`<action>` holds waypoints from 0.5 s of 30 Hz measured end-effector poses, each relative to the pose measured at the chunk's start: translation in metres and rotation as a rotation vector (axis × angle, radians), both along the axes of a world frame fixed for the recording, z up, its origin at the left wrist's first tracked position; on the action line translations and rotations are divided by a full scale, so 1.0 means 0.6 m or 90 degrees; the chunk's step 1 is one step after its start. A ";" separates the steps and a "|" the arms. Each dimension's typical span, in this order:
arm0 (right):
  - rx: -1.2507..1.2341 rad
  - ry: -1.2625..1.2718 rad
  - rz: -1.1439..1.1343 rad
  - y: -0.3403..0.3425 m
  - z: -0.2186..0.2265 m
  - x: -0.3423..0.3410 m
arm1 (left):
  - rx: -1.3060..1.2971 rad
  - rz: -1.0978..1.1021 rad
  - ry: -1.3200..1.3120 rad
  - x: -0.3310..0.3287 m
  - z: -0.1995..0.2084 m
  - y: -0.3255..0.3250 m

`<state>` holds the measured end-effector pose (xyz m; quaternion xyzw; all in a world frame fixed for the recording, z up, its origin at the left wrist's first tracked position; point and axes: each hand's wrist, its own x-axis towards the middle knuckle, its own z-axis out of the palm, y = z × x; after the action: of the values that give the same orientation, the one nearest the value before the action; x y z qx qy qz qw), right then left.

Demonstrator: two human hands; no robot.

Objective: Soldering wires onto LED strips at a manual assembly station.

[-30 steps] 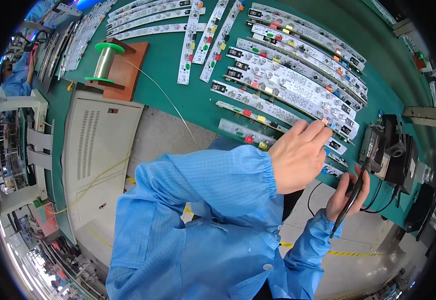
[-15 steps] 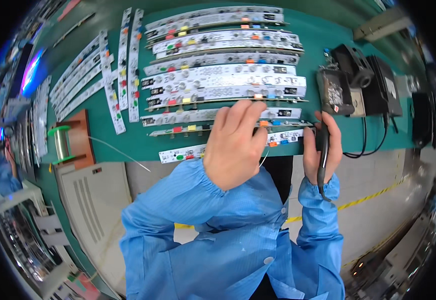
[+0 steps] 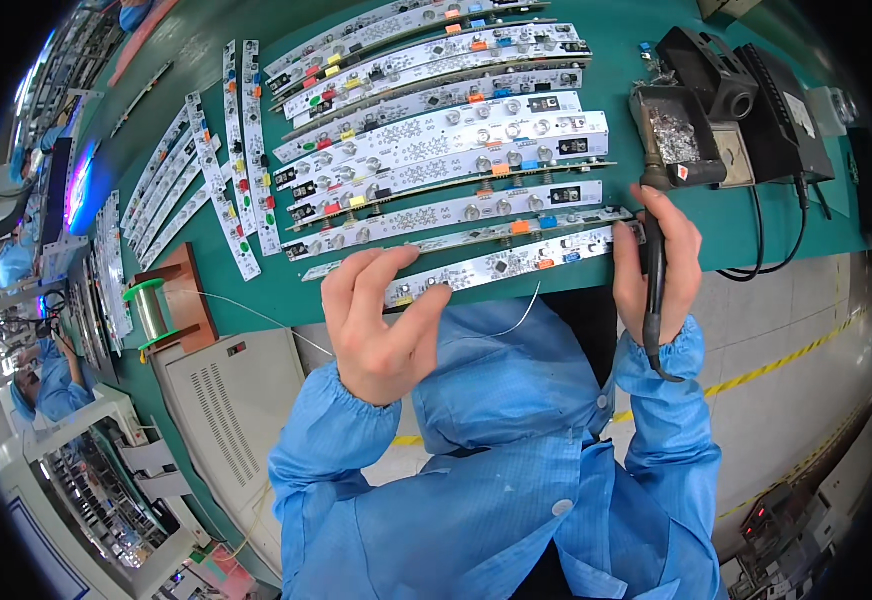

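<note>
My left hand (image 3: 381, 325) is bent over the left part of the nearest circuit board (image 3: 501, 268), a long white strip with orange and blue parts. Its thumb lies at the near edge and its fingers curl over the far side, by a second tilted board (image 3: 476, 236). My right hand (image 3: 671, 265) grips a black soldering iron (image 3: 655, 285), tip end toward me, its thumb against the nearest board's right end. Thin solder wire (image 3: 256, 312) runs from a spool (image 3: 151, 312) toward my left hand; a loose curved end (image 3: 531, 308) shows to the right of that hand.
Several more circuit boards (image 3: 516, 125) lie in rows beyond my hands, others (image 3: 246, 150) at the left. A soldering iron stand (image 3: 711, 75), a black tray of metal scraps (image 3: 671, 135) and a black box with cables (image 3: 781, 110) occupy the right. Another person (image 3: 61, 385) is at far left.
My left hand has slid left along the nearest board, uncovering its middle. My right hand still holds the soldering iron near the board's right end. The whole view has shifted and tilted slightly.
</note>
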<state>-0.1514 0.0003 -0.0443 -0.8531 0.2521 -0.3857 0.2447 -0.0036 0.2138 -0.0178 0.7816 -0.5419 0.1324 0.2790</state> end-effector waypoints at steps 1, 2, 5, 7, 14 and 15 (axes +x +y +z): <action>0.001 -0.001 -0.003 0.001 0.000 0.001 | 0.005 0.003 -0.002 0.000 0.000 0.001; 0.002 -0.002 -0.006 0.002 -0.001 0.001 | -0.007 0.005 0.004 0.001 -0.003 0.000; -0.034 -0.026 0.005 -0.002 -0.004 0.001 | -0.030 0.010 0.014 0.008 -0.012 -0.004; -0.015 -0.020 0.002 0.001 -0.001 0.000 | -0.035 0.012 0.036 0.010 -0.017 -0.006; 0.006 -0.008 0.001 0.002 -0.001 0.000 | -0.051 -0.021 0.022 0.018 -0.029 0.006; 0.009 -0.007 -0.001 0.002 -0.002 -0.001 | -0.051 -0.020 0.022 0.019 -0.027 0.006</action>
<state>-0.1518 0.0015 -0.0454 -0.8491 0.2544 -0.3887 0.2516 0.0075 0.2174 -0.0340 0.7634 -0.5435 0.1363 0.3213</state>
